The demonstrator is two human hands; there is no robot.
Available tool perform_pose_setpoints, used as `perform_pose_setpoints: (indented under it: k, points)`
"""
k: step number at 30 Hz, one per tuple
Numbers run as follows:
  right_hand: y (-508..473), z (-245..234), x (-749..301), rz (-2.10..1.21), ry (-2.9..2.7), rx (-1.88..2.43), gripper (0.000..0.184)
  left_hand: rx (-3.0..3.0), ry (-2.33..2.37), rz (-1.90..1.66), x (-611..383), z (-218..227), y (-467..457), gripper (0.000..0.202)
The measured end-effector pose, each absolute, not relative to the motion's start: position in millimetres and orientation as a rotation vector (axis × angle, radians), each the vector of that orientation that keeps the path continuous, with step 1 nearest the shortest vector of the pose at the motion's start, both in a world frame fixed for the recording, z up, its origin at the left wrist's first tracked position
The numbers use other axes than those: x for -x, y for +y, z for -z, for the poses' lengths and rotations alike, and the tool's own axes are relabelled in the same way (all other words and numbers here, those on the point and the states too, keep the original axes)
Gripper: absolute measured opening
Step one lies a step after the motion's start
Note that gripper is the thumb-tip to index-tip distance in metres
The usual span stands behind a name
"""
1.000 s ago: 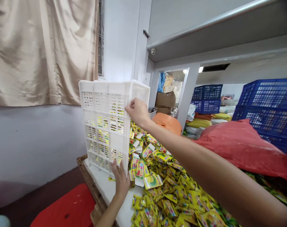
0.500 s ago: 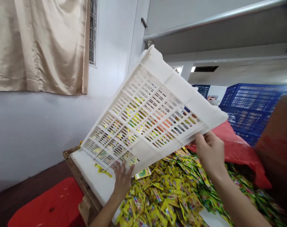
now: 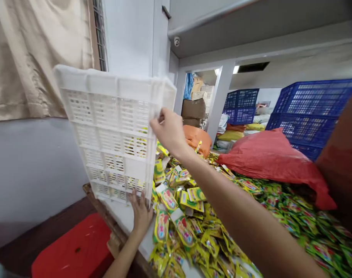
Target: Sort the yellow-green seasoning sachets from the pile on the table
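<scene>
A white slatted plastic crate [image 3: 112,131] stands tipped on its side at the table's left end, its open mouth turned toward a heap of yellow and green sachets [image 3: 210,227]. My right hand [image 3: 167,130] grips the crate's upper right corner. My left hand [image 3: 140,210] presses with spread fingers against the crate's lower corner by the white tabletop [image 3: 122,216]. Some sachets show through the slats, and several spill out beside the crate's mouth.
A red plastic stool [image 3: 73,251] sits below the table's left end. Red sack [image 3: 268,158] and orange sack [image 3: 197,137] lie behind the heap. Blue crates [image 3: 312,112] are stacked at the right. A wall, a beige curtain [image 3: 33,58] and a white pillar [image 3: 218,100] stand behind.
The crate, tilted flat over the heap half a second ago, has swung back upright on its side. My right hand moved left and up with its corner; more sachets lie by its mouth.
</scene>
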State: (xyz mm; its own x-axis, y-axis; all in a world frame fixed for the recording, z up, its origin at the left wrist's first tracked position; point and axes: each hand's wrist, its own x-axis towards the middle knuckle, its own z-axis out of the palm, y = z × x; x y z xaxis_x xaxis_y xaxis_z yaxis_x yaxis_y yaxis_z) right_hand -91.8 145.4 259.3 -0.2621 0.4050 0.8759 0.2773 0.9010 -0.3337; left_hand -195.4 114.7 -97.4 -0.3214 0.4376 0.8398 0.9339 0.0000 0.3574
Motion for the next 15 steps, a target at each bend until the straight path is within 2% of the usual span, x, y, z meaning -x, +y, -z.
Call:
perform_pose_setpoints:
  k: [7, 12, 15]
  points:
    - [160.6, -259.0, 128.5, -0.103, -1.985, 0.471, 0.008, 1.386, -1.829, 1.389, 200.8, 98.1, 118.7, 0.080]
    - [158.9, -258.2, 150.7, -0.057, -2.096, 0.345, 0.002, 1.331, -1.854, 1.485, 203.1, 98.6, 121.0, 0.080]
    - [155.0, -257.8, 145.7, -0.075, -2.122, 0.341, 0.007, 1.344, -1.849, 1.493, 203.1, 97.2, 119.8, 0.080]
